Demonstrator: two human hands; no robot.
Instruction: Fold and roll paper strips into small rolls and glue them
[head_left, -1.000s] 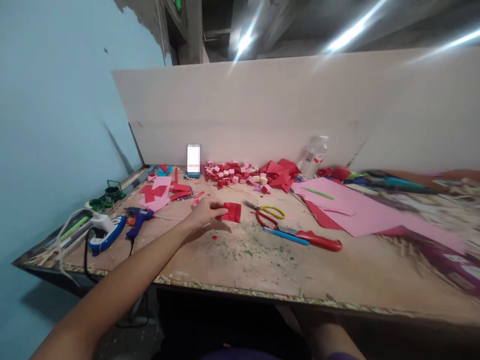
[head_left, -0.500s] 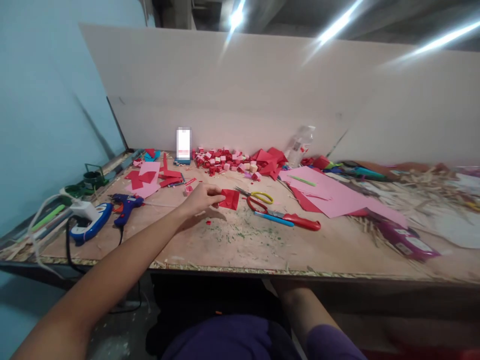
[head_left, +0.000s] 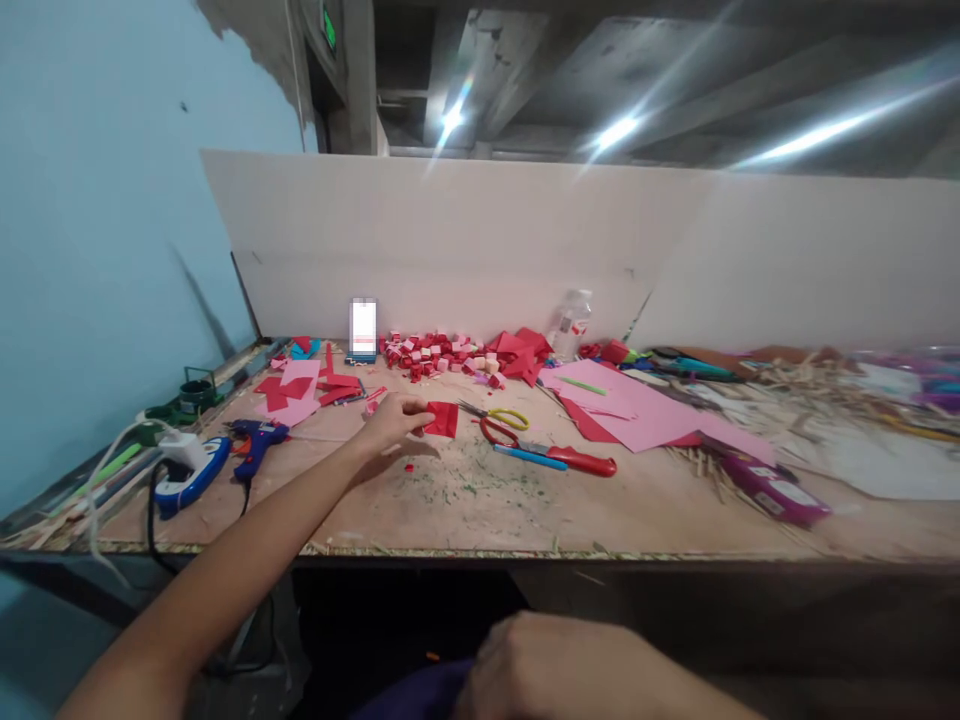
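Observation:
Over the work table, my left hand [head_left: 394, 420] pinches a small square of red paper [head_left: 442, 420] by its left edge. Just right of the paper lies a pair of scissors [head_left: 501, 424] with one yellow and one red handle loop. A red-handled knife [head_left: 581, 460] and a blue pen-like stick [head_left: 531, 457] rest beside the scissors. My right hand [head_left: 517, 665] is low in front of my body, below the table edge; its fingers are turned away and hidden. A small red scrap [head_left: 409, 468] lies below my left hand.
A heap of small red and pink cubes [head_left: 442, 352] sits at the back, near a lit phone [head_left: 364, 328]. On the left are a glue gun [head_left: 256, 444] and a blue power strip [head_left: 193, 478]. Pink paper sheets [head_left: 652, 405] and a purple packet [head_left: 776, 490] lie right.
My right hand has risen from below the table edge to in front of my body. My left hand still holds the red paper. The whole view has tilted upward.

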